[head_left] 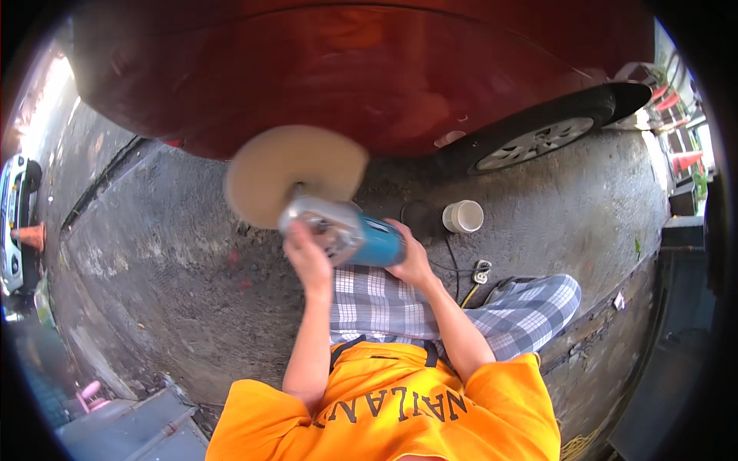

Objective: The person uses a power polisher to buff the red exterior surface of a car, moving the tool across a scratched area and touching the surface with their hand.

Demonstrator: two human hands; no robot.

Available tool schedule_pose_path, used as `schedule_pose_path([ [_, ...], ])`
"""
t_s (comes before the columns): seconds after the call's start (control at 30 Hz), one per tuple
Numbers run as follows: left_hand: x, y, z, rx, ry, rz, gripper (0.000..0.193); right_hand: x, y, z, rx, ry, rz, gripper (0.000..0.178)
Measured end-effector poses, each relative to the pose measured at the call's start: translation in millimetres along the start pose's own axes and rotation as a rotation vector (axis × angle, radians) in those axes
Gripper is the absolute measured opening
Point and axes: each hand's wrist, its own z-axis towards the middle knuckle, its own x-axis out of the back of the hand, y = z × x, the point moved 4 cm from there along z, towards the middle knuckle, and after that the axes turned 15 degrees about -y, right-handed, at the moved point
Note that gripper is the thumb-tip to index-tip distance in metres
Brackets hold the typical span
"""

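Note:
Both of my hands hold a rotary polisher (382, 240) with a blue body and a silver head. My left hand (309, 260) is closed around the silver head at the front. At the rear of the blue body, my right hand (413, 260) wraps round it from the right. A wide, pale buffing pad (292, 169), blurred at its edge, sits on the tool's front. The pad overlaps the lower edge of a glossy red car's body (323, 84); whether it touches the paint I cannot tell.
Right of the tool stand a white tub (463, 217) and a small power outlet (482, 272) with cords on the stained concrete floor (192, 292). The car's wheel (538, 144) is farther right. An orange cone (29, 237) stands by a white vehicle (14, 207) at far left.

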Motion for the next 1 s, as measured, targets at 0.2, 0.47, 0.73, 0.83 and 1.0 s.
schedule_pose_path([
  [0.2,80.7,42.9,16.2,-0.175,0.207,-0.192,0.084,-20.1,-76.7,62.7,0.116,-0.229,-0.1,0.084],
  [0.47,-2.3,83.3,-28.4,-0.361,-0.227,0.073,0.059,-14.3,-50.9,5.4,0.222,0.096,0.219,0.084],
  [0.73,-102.0,147.8,-65.0,-0.43,-0.612,0.226,0.058,48.0,-69.6,-67.5,0.087,0.218,0.55,0.089],
  [0.83,-75.6,146.1,-55.3,-0.48,-0.456,0.069,0.049,34.6,-69.5,-53.5,0.205,0.264,0.515,0.092],
  [1.0,30.9,113.6,-29.4,-0.475,-0.086,0.069,0.067,12.0,-112.6,6.8,0.261,0.032,0.206,0.088],
])
